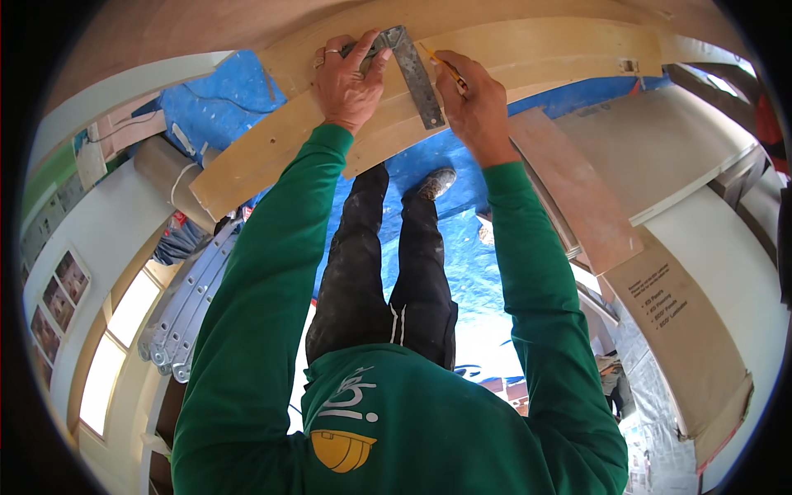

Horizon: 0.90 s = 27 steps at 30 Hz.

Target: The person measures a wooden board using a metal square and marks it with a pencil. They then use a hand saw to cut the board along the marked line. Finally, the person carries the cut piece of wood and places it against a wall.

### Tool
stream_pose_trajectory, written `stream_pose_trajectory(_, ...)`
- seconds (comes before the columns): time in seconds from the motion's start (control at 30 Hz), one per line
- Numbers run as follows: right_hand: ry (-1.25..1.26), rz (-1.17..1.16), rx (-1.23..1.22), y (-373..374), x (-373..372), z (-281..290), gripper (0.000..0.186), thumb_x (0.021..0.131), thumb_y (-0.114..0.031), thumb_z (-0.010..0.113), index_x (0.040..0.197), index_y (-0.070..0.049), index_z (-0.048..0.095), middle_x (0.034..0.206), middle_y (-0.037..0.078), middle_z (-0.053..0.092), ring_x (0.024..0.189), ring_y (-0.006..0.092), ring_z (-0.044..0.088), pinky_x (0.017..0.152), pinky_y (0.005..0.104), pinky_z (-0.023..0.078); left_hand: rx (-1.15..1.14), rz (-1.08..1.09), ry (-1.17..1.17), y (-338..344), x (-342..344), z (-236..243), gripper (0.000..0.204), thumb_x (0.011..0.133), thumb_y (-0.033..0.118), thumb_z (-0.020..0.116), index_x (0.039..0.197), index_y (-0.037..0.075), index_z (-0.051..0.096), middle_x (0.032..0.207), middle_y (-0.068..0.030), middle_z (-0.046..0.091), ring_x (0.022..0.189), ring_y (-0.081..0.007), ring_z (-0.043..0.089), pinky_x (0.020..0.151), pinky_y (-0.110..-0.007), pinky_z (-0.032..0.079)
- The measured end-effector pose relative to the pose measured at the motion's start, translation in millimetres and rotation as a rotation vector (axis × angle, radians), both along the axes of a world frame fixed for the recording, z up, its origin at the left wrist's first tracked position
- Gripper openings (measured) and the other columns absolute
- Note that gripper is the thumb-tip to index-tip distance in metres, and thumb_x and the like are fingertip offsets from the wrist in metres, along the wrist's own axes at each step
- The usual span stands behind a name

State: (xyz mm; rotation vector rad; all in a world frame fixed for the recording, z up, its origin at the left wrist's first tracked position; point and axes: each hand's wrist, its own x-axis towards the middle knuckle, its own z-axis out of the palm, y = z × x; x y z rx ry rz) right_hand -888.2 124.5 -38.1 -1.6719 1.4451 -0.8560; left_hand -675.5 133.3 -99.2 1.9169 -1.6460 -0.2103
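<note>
My left hand (350,82) grips the handle end of a metal try square (418,86) and presses it against a long pale wooden board (549,56). The square's worn grey blade points down across the board, its tip reaching the lower edge. Between the fingers of my right hand (476,106) is a yellow pencil (448,68), its point close beside the blade's right side, over the wood. Whether the point touches the board I cannot tell. A ring shows on my left hand.
Blue sheeting (218,103) covers the floor under the board. At the left a folded metal ladder (186,301) leans near a window (114,363). Large sheet panels (652,136) and a printed cardboard piece (681,322) stand at the right. A reddish plank (573,190) lies beside my right arm.
</note>
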Motion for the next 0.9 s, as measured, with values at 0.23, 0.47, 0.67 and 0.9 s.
stream_pose_trajectory(0.23,0.141,0.078,-0.1,-11,4,-4,0.02,0.099,-0.019,0.07,0.113,-0.007,0.076,0.096,0.021,0.074,0.091,0.0425,0.071,0.081,0.0495,0.057,-0.008,-0.01,-0.045,-2,-2,4,0.037,0.093,0.04,0.083,0.128,0.029,0.079,0.115,-0.0123,0.067,0.106,-0.0346,0.065,0.089,-0.048,0.056)
stream_pose_trajectory(0.47,0.283,0.29,-0.002,24,-40,23,0.015,0.099,-0.018,0.068,0.108,-0.007,0.074,0.087,0.021,0.072,0.082,0.0437,0.07,0.075,0.0522,0.056,0.012,0.007,0.018,-1,0,-1,0.036,0.092,0.042,0.082,0.125,0.03,0.08,0.115,-0.0081,0.066,0.105,-0.0349,0.066,0.086,-0.051,0.056)
stream_pose_trajectory(0.67,0.181,0.104,-0.035,-9,-11,20,0.022,0.102,-0.019,0.069,0.118,-0.005,0.076,0.095,0.023,0.074,0.084,0.0406,0.074,0.074,0.0437,0.058,-0.007,-0.005,-0.052,-2,1,1,0.036,0.092,0.04,0.082,0.126,0.029,0.08,0.114,-0.0099,0.067,0.106,-0.0348,0.065,0.088,-0.051,0.056)
stream_pose_trajectory(0.9,0.16,0.109,-0.113,-25,8,-9,0.024,0.1,-0.02,0.068,0.118,-0.007,0.076,0.091,0.021,0.075,0.08,0.0409,0.073,0.074,0.0485,0.057,-0.04,-0.016,-0.048,-2,0,0,0.038,0.092,0.037,0.083,0.129,0.028,0.079,0.113,-0.0136,0.068,0.104,-0.036,0.065,0.088,-0.049,0.056)
